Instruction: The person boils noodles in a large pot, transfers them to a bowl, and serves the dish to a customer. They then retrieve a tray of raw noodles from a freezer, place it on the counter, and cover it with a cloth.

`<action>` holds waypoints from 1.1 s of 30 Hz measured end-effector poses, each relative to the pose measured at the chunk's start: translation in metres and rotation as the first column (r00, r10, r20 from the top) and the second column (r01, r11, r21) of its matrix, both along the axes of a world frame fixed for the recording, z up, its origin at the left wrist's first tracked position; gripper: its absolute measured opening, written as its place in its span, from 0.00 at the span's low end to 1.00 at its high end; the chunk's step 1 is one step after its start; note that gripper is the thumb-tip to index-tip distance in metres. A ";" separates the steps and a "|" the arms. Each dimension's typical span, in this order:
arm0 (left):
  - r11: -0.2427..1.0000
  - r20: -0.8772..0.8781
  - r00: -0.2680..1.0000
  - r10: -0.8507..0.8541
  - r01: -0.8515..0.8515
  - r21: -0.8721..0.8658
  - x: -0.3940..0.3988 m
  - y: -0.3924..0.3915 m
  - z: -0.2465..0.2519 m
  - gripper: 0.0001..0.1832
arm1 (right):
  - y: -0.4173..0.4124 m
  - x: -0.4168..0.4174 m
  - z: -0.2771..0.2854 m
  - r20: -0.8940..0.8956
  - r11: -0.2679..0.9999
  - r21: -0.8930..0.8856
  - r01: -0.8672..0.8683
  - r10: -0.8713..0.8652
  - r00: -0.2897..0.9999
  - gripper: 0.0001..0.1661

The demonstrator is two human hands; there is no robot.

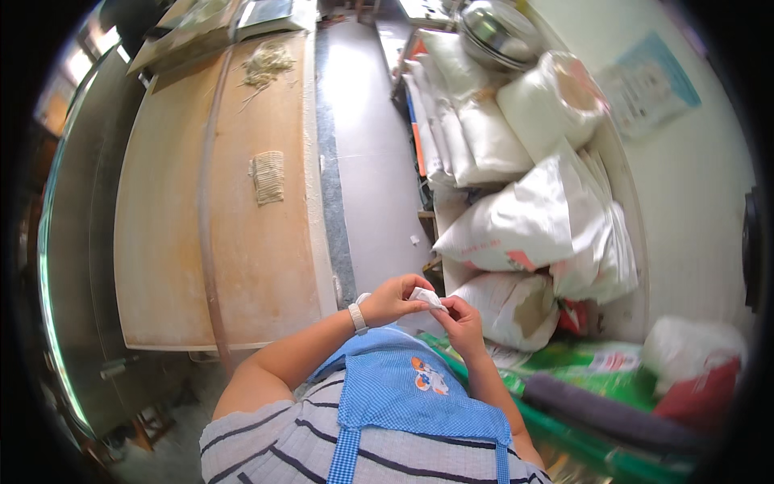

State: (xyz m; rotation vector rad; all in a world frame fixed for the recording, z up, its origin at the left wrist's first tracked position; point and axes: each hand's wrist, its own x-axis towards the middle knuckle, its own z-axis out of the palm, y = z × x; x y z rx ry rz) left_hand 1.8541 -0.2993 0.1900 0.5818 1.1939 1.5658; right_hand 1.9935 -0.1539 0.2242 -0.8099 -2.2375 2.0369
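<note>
Between both hands, in front of the blue apron (417, 387), is a small folded piece of white paper or tissue (429, 298). My left hand (402, 300), with a pale watch band at its wrist, pinches one end between thumb and fingers. My right hand (458, 317) pinches the other end with its fingertips. On the wooden worktop (260, 260) to the left lies a flat bundle of cut noodle strands (268, 176). Farther back on it is a loose heap of pale noodle strands or dough scraps (269, 62).
White sacks (514, 224) are piled on the right, with a metal bowl (499, 33) behind them. A green container (568, 429) and a rolled dark cloth (604, 411) lie at lower right. A scale (266, 13) stands at the worktop's far end. A white scrap (415, 240) lies on the floor.
</note>
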 end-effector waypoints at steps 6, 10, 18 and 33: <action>0.992 0.123 0.984 0.125 -0.124 -0.016 -0.068 0.013 -0.004 0.10 | 0.040 -0.096 -0.002 -0.006 0.951 -0.280 -0.128 0.132 0.991 0.04; 0.958 0.133 0.951 0.280 -0.267 -0.107 -0.106 0.014 -0.005 0.11 | 0.058 -0.169 -0.020 -0.022 0.873 -0.435 -0.220 0.234 0.972 0.07; 0.666 -0.028 0.691 0.722 -0.705 -0.243 -0.189 0.063 -0.039 0.14 | 0.115 -0.327 -0.036 -0.205 0.697 -0.364 -0.618 0.588 0.783 0.13; 0.727 0.053 0.794 0.606 -0.526 -0.440 -0.396 0.191 -0.003 0.09 | 0.244 -0.526 -0.032 -0.307 0.744 0.193 -0.639 0.665 0.681 0.06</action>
